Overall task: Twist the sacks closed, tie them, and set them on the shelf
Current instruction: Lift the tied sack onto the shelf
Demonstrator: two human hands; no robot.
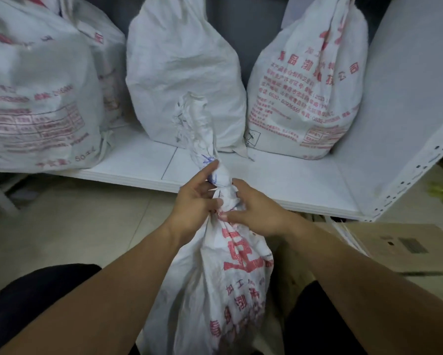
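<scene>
A white woven sack with red print stands on the floor between my knees. Its neck is twisted into a tight rope that rises in front of the shelf. My left hand grips the twisted neck from the left, index finger stretched up along it. My right hand pinches the bunched knot area from the right, thumb and fingers curled round the fabric. Three tied sacks stand on the white shelf: one at left, one in the middle, one at right.
The shelf's perforated white upright runs down the right side. A cardboard box lies on the tiled floor at right. A fourth sack stands behind the left one. Bare shelf board shows in front of the sacks.
</scene>
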